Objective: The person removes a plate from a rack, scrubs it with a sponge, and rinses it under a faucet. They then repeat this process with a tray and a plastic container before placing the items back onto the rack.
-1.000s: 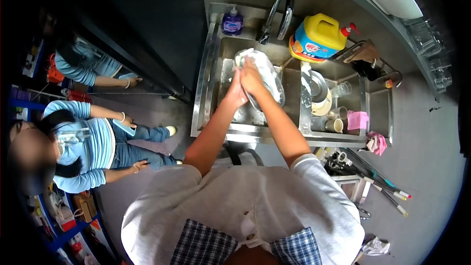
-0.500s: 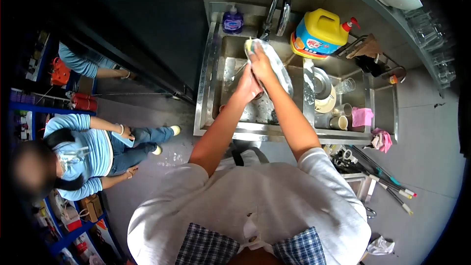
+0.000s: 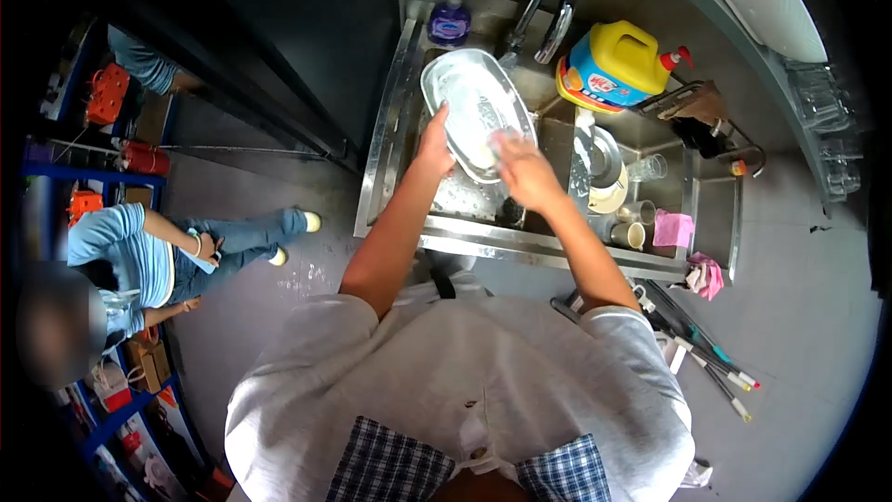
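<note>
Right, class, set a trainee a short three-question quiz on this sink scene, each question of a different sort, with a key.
1. True or false: the left hand grips the rim of the oval metal tray.
2. Which stands at the back left corner of the sink? A) yellow jug B) purple soap bottle C) pink cloth
3. Fill in: the right hand rests on the ____.

Key: 1 true; 2 B; 3 tray.
</note>
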Available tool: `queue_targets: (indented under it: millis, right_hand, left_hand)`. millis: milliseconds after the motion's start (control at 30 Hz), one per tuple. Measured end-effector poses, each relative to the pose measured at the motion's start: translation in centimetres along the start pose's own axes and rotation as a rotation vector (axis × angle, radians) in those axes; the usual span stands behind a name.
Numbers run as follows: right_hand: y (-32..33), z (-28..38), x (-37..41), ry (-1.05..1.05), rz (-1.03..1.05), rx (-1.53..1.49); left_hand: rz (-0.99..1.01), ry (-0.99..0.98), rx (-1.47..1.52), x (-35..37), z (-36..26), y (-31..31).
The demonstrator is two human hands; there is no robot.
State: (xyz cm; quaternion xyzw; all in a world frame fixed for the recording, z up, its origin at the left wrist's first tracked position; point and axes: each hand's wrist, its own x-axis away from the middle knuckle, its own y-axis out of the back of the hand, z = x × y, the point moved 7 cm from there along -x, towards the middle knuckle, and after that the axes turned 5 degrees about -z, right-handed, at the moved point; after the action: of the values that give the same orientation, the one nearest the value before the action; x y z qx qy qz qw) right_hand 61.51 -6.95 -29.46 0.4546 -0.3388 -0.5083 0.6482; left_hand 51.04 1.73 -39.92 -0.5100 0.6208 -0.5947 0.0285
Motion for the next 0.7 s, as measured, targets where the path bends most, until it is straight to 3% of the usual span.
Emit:
queue_targets:
  millis: [67,100,167,200,267,367,533,600,700]
  right_hand:
    - [0.7,-1.5,-1.7,-0.092,-0.190,0.114]
    - [0.1,-1.3,-2.2,-0.111,-0.254,0.019]
    - [-1.2,1.4,-2.4,0.018,-0.209,-0.110]
    - [-1.1,3.5,-1.7,0.118,-0.165,-0.110]
    - [-0.4,2.8,-0.2,0.092,-0.100,0.030]
    - [2.5,-0.5,-1.2,-0.038,-0.213,0.219]
    - [2.8,0.5,-1.0,0.057,-0.126,0.207]
    - [5.4,-0.4,-0.6,0.058,-0.191,0.385]
    - [7.3,-0.3,-4.7,0.115,-0.268,0.362]
  left_hand:
    - [0.047,-0.025,-0.010,-1.1,0.8,0.4]
    - [0.053,-0.044,-0.026,-1.6,0.9,-0.1]
    - [-0.040,-0.037,0.010,-1.6,0.8,-0.8]
    - [0.011,-0.021,0.029,-2.0,0.6,-0.8]
    - [0.100,0.020,0.056,-1.9,0.3,0.1]
    - [0.116,0.036,-0.003,-0.2,1.1,0.0]
    - [0.113,-0.045,-0.116,3.4,-0.6,-2.0]
    - [0.028,-0.051,-0.184,5.7,-0.7,-2.6]
    - [0.003,-0.079,-0.263,6.7,0.8,-3.2]
